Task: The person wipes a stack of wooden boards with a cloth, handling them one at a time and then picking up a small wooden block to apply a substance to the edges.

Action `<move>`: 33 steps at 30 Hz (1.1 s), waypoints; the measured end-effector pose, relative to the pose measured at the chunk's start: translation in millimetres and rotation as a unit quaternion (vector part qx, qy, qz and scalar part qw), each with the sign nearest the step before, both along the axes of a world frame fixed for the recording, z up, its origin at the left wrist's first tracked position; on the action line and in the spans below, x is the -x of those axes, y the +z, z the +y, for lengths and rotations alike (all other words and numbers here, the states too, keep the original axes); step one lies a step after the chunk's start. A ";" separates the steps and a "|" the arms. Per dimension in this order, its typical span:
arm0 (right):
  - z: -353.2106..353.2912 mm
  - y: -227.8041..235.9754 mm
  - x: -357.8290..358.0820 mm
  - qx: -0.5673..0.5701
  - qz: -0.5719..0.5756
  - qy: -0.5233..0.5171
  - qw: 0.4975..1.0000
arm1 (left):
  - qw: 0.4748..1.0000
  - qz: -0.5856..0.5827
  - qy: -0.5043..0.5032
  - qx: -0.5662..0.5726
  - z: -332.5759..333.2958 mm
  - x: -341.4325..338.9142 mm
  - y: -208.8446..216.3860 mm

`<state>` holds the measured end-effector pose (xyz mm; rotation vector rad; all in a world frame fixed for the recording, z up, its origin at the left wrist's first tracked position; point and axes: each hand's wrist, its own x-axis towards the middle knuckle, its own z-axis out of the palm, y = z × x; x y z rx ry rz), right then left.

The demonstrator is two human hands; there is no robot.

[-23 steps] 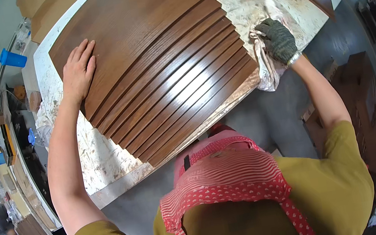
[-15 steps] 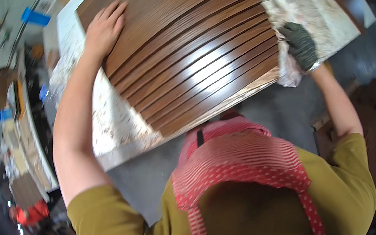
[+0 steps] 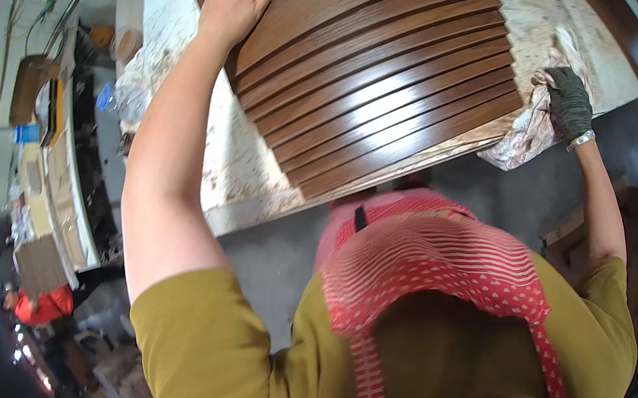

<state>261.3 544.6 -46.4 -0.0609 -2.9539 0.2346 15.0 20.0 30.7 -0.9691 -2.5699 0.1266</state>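
Note:
A stack of dark brown wood-grain panels [image 3: 372, 63] lies fanned out in steps on the worktable, a bright glare on the nearer ones. My bare left hand [image 3: 239, 6] rests on the left edge of the top panel, fingers stretched out. In a dark green glove, my right hand [image 3: 570, 105] is at the table's near right edge, just off the panels. It grips a crumpled whitish rag [image 3: 529, 132] with reddish-brown stains. Part of the rag hangs over the edge, and the fingertips are partly hidden in its folds.
The pale, stained worktable [image 3: 234, 171] has a single brown panel [image 3: 611, 15] at its far right. Brown boards [image 3: 634, 218] are stacked low on the right. Shelving with boards [image 3: 64, 191] stands at left, and a person in red [image 3: 46, 305] is beyond it.
My right hand has drawn the rag away from the panels' right edge, toward the right. My left hand keeps its place on the top panel. The whole view has shifted somewhat.

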 end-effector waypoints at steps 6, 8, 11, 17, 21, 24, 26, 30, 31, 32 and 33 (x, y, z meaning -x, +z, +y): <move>-79.4 82.3 -12.7 0.201 0.160 -0.020 0.966 | 1.000 -0.014 -0.010 -0.024 -17.8 3.5 -10.9; -120.2 75.5 -0.6 0.266 0.133 0.043 0.954 | 0.999 -0.030 0.020 -0.032 -17.2 3.4 -14.5; -163.2 26.8 22.9 0.079 0.197 0.074 0.974 | 0.998 -0.029 0.015 -0.062 -10.0 6.5 -19.5; -341.9 7.2 1.4 0.059 0.180 0.192 0.963 | 0.995 -0.035 0.009 -0.097 -5.3 3.5 -20.5; -376.8 32.3 2.1 0.087 0.134 0.272 0.949 | 0.994 -0.035 0.015 -0.106 -12.4 8.4 -26.2; -331.9 43.1 5.8 0.032 0.068 0.156 0.985 | 0.991 -0.030 0.003 -0.129 -11.8 2.8 -23.5; -355.3 4.6 -10.4 0.204 0.189 0.113 0.954 | 0.973 -0.100 -0.026 -0.205 -1.0 -9.5 -9.1; -460.8 13.1 -23.7 0.026 0.131 0.209 0.969 | 0.972 -0.076 -0.031 -0.218 -10.5 -8.2 -14.3; -469.8 34.5 -21.8 0.091 0.080 0.199 0.973 | 0.973 -0.075 -0.029 -0.216 -15.5 -5.7 -17.4; -461.6 22.4 -21.7 0.091 0.081 0.197 0.973 | 0.973 -0.068 -0.026 -0.219 -16.2 -4.0 -19.7; -436.9 -1.4 -22.1 0.312 0.051 0.187 0.930 | 0.973 -0.061 -0.025 -0.221 -14.8 -2.8 -20.0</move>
